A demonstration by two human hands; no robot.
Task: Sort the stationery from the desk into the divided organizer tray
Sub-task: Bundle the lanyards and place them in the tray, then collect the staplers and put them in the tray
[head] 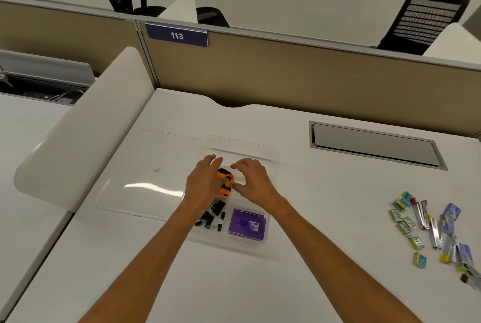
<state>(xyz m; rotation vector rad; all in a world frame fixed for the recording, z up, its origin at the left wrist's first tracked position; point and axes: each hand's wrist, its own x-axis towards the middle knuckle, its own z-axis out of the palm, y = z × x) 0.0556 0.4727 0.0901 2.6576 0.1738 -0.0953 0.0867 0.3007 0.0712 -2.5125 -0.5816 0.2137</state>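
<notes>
A clear divided organizer tray (272,156) lies mid-desk, its clear lid (145,187) flat to the left. Both hands hover over the tray's middle part. My left hand (201,183) and my right hand (251,181) flank several orange-and-black items (226,184), with fingertips touching them; whether either hand grips them is unclear. Black binder clips (212,214) fill the near-left compartment. A purple packet (247,223) lies in the near-right one. Loose stationery stays on the desk at right: small green-blue boxes (406,223), staplers (423,214) and purple packets (453,212).
A tan partition wall (286,73) with a "113" sign closes the desk's far side. A white side divider (86,125) stands at left. A grey cable hatch (374,144) sits at the back right. A small pink disc (157,168) lies under the lid.
</notes>
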